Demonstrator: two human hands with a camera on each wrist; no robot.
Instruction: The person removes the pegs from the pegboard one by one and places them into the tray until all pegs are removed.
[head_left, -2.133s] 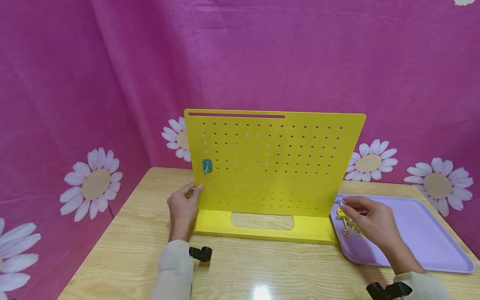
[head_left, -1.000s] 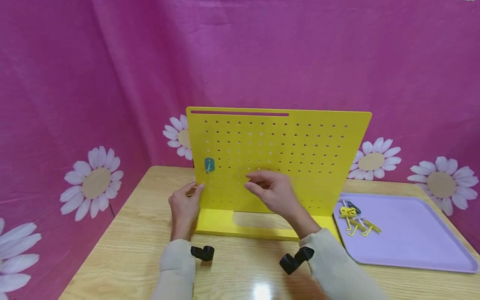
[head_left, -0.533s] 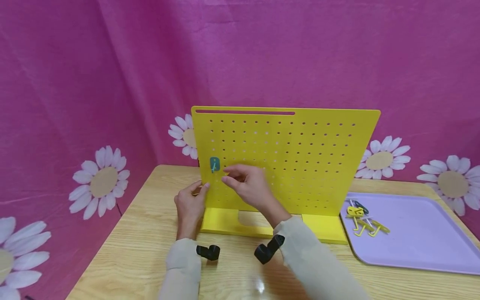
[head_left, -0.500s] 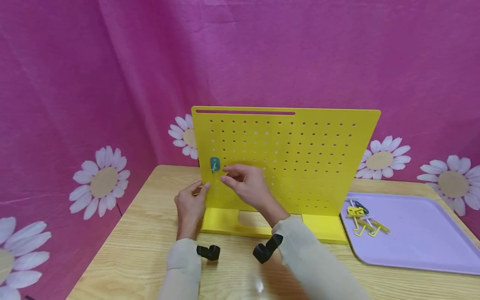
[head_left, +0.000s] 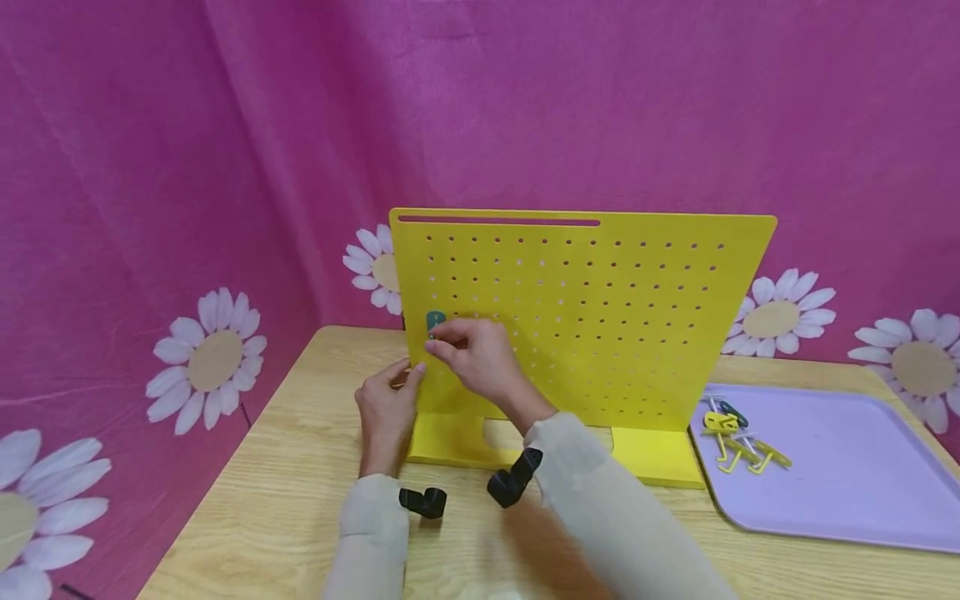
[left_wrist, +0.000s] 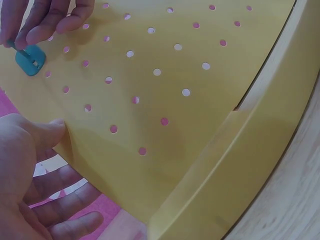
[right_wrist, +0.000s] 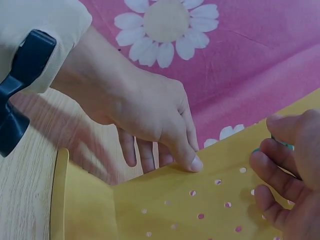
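A yellow pegboard stands upright on its base on the wooden table. A teal hook is mounted near the board's left edge; its prong is partly hidden in the head view. My right hand pinches that prong between thumb and fingertips, and the left wrist view shows the hook's plate flat against the board. My left hand grips the board's left edge lower down. Its thumb presses the front face while the other fingers reach behind.
To the right of the board lies a lilac tray. Several loose hooks, yellow, white and dark green, are piled at its left end. A pink cloth with daisies hangs behind the table.
My right hand has moved left from the tray, across the board, to the teal hook, and now pinches it. My left hand keeps its hold on the board's edge. The view has shifted slightly.
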